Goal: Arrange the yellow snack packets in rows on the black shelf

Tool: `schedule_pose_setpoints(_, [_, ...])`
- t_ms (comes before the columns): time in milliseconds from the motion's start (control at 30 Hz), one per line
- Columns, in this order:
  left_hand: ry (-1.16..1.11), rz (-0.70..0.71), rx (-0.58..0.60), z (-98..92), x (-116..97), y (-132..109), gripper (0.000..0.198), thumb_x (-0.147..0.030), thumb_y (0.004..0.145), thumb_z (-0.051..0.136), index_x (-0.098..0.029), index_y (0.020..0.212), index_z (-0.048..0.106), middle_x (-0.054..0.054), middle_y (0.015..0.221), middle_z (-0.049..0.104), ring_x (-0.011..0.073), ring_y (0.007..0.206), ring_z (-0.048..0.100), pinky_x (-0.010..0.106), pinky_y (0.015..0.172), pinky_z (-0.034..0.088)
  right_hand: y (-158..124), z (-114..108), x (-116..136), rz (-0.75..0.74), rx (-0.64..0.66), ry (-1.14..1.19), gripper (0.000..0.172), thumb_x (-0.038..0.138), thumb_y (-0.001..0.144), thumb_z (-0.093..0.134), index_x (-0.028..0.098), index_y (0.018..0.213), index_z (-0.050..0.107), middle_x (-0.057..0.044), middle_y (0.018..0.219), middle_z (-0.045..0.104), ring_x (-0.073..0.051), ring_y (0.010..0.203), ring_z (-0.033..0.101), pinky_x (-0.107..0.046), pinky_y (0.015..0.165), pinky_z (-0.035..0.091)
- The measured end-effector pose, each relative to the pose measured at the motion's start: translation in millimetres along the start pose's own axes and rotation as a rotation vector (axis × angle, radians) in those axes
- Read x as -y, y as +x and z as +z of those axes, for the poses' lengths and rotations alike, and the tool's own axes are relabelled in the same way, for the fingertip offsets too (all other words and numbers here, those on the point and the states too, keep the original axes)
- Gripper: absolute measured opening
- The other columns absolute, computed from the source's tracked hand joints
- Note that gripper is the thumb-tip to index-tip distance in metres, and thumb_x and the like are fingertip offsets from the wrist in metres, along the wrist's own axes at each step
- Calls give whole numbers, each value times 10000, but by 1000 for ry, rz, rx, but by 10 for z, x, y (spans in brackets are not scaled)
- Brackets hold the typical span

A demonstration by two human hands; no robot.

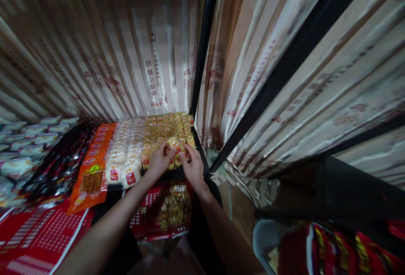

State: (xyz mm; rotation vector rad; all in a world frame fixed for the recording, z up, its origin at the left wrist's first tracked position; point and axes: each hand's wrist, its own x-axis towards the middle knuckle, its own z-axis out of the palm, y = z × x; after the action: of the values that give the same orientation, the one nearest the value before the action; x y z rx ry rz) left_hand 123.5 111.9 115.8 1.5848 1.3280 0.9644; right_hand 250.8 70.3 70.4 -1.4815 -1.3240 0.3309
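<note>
Rows of small yellow wrapped packets [163, 126] stand at the right end of a display. Over their front rows, my left hand [160, 159] pinches a small yellow-and-white packet [174, 143] between thumb and fingers. My right hand [193, 163] is just to the right, its fingertips close to the same packet and bent over the yellow rows; whether it holds anything I cannot make out. Below my hands, a red bag [152, 203] with a clear window shows more yellow packets inside.
White packets [128, 152], an orange snack bag [95, 157], dark shiny packs [66, 157] and pale packs [19, 167] lie leftward. A red printed sheet [41, 235] hangs in front. Black poles [278, 81] cross pleated curtains [152, 55]. Lower right, a grey tub [267, 237] stands beside red packs [332, 249].
</note>
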Motion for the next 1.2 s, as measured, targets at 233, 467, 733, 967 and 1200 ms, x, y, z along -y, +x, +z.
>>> schedule_pose_setpoints(233, [82,157,-14,335,-328,722,125,-271,755,588,-171,709,527,-19,659,563,108,618,534,207,596,389,348,-41,-363,135,-202,14,489,434,919,278,140,1218,530,-130,1277,530,-202,1213,444,-412,1061,299])
schedule_pose_setpoints(467, [158,153,65,772,-475,1358,30,-147,718,585,-141,745,573,-1,686,585,116,625,537,227,627,411,673,-40,-487,242,-240,141,571,482,926,203,140,1317,439,-123,1368,453,-197,1283,383,-372,1082,266])
schedule_pose_setpoints(733, [191,309,88,1056,-342,1742,407,-54,707,567,-155,1102,565,1,753,607,128,685,549,237,709,431,1089,-22,-569,345,-260,162,645,524,916,148,115,1337,415,-125,1376,446,-199,1302,373,-362,1094,256])
schedule_pose_setpoints(967, [367,376,189,1105,-267,1907,316,-156,749,588,-191,1061,623,40,873,657,170,818,592,265,814,441,1182,108,-762,282,-223,176,646,532,916,171,113,1315,458,-135,1359,467,-219,1292,388,-403,1097,254])
schedule_pose_setpoints(1200, [434,346,204,1122,-203,2006,190,-106,662,656,-187,834,675,65,824,668,232,932,587,313,954,383,1207,224,-928,318,-143,144,679,561,903,133,130,1285,493,-122,1319,511,-215,1288,396,-390,1088,278])
